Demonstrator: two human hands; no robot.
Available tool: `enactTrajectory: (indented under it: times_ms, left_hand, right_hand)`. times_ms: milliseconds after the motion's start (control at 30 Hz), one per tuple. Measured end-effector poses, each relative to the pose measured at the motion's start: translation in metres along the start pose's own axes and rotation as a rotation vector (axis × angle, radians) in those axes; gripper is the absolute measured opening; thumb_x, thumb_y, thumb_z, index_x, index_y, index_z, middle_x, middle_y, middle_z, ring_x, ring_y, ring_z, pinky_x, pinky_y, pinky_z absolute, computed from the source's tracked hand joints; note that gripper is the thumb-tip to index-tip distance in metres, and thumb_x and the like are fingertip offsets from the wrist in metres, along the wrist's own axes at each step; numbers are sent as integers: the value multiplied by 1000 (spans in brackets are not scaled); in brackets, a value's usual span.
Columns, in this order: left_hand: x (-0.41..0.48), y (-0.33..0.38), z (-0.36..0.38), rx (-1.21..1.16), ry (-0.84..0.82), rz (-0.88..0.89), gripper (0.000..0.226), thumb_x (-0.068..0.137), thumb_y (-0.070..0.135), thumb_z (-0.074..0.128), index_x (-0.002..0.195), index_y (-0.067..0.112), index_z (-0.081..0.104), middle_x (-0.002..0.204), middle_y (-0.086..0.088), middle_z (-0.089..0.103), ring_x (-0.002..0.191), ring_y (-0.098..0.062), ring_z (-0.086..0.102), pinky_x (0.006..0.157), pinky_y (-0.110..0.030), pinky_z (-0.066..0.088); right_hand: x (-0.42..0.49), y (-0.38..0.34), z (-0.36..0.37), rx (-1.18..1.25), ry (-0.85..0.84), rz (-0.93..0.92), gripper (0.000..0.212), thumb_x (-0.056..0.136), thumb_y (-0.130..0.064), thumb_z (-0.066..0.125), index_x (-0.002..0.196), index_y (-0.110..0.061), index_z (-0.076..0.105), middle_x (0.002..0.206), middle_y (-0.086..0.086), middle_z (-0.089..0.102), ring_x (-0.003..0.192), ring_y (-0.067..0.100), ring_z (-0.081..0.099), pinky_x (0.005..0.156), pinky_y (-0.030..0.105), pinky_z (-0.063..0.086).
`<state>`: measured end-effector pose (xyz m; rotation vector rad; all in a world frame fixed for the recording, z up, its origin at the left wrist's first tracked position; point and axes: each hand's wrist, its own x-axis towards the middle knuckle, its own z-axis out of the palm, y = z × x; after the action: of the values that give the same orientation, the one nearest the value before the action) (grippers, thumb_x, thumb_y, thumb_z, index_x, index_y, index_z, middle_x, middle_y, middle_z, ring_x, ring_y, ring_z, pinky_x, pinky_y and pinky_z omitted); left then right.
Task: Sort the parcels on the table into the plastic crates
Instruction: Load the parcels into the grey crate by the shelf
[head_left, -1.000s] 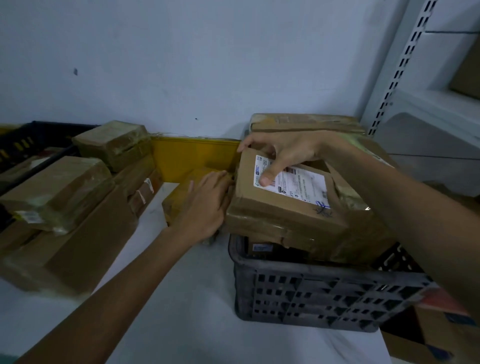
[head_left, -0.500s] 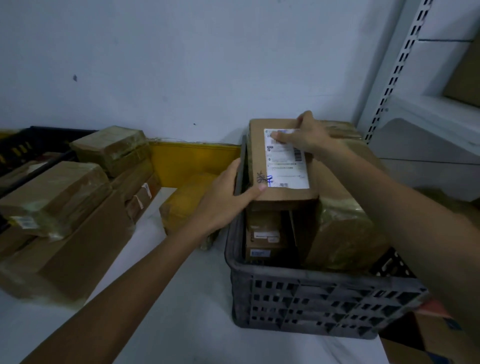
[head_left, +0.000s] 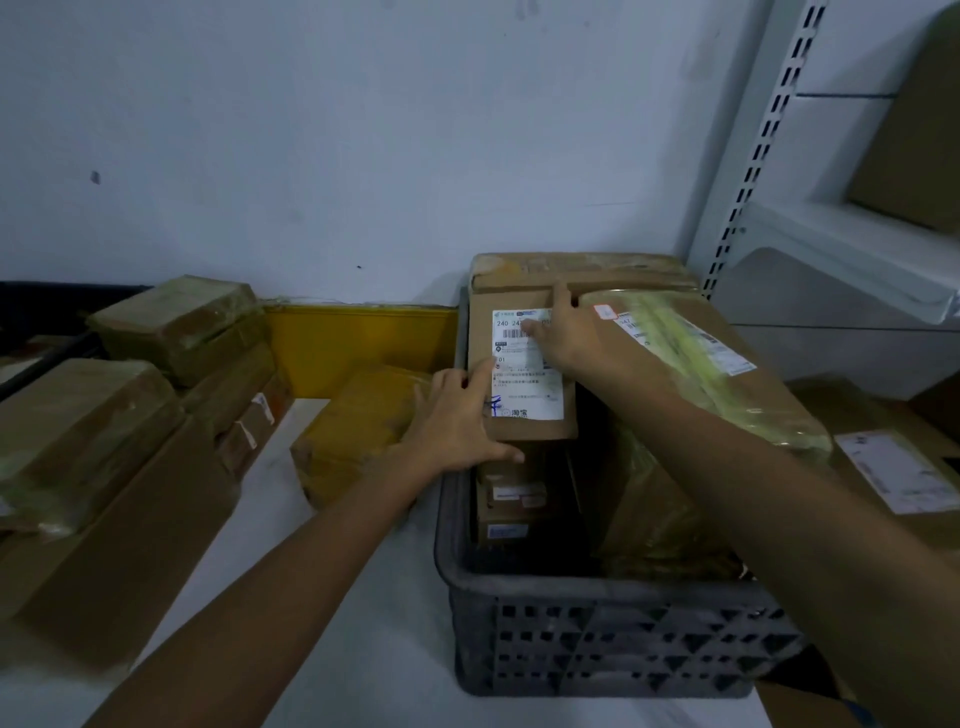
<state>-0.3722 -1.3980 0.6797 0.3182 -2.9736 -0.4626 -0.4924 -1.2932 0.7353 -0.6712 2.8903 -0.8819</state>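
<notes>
While the labelled parcel (head_left: 524, 387) lies flat atop other boxes (head_left: 511, 499) at the grey crate's (head_left: 597, 639) far-left corner, left grip (head_left: 457, 421) clasps its near edge, thumb on top. Right grip (head_left: 571, 343) rests spread, fingers straight on the label. Crate sits toward the tabletop's (head_left: 363, 597) right edge.

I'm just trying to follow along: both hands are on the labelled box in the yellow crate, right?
Not quite. The left hand and right hand are both on the labelled box, but it sits in the dark grey crate, as the head view shows. The yellow crate stands further left, against the wall.
</notes>
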Motion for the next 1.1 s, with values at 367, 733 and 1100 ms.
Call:
enactTrajectory:
  times_ms: [367,733,1100]
  left_hand:
    - [21,8,2,422,-116,-59,78,89,51,52,147,12,17,153,-13,14,142,-39,4,106,-70,4]
    - [27,14,3,493,-126,-14,67,98,42,37,150,15,4,156,-16,12,142,-42,8,103,-72,5]
    - [-3,-4,-107,-212,434,118,42,92,15,56,134,10,50,133,-18,54,120,-31,51,105,-32,35]
  right_hand:
    - [13,6,20,-301,-317,-12,61,94,-44,49,140,-5,38,143,21,37,131,34,37,106,37,33]
    - [-35,-22,-23,-180,-94,-237,44,98,-17,44,140,-6,36,142,15,40,129,28,39,90,24,33]
    - [-67,-20,-2,236,520,-297,52,95,-19,50,140,-1,32,147,16,25,138,25,25,113,29,21]
